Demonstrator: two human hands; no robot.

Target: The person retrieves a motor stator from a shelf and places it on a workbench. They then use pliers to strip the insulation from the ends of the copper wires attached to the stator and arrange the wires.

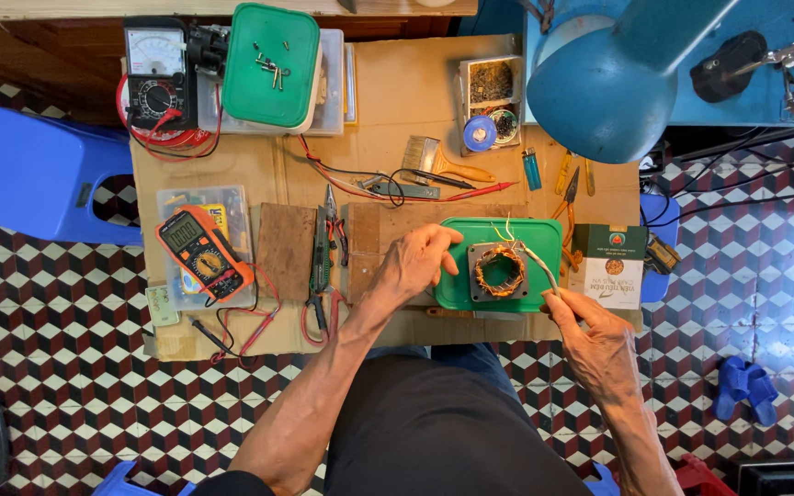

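So from the head cam I'm looking straight down at a cardboard-covered bench (pixel 397 92). Near its front edge sits a green plastic lid (pixel 466 285), and on it rests the motor stator (pixel 500 272), a square grey frame with copper windings ringed inside. My left hand (pixel 415 264) lies on the lid's left edge with fingers curled against the stator's left side, steadying it, not clenched. My right hand (pixel 595 335) is just off the lid's right front corner, pinching a thin pale lead wire (pixel 537 262) that runs back up to the stator's top right.

Around it: an orange multimeter (pixel 204 253) toward the left edge, pliers (pixel 323 266) beside a brown wood block (pixel 285 250), an analog meter (pixel 156 73) at the back left corner, a green tub (pixel 273 64) with screws on top, a paintbrush (pixel 443 161) mid-bench, and a small green-and-white box (pixel 610 266) at the right edge. A blue lamp shade (pixel 608 78) hangs over the back right corner.
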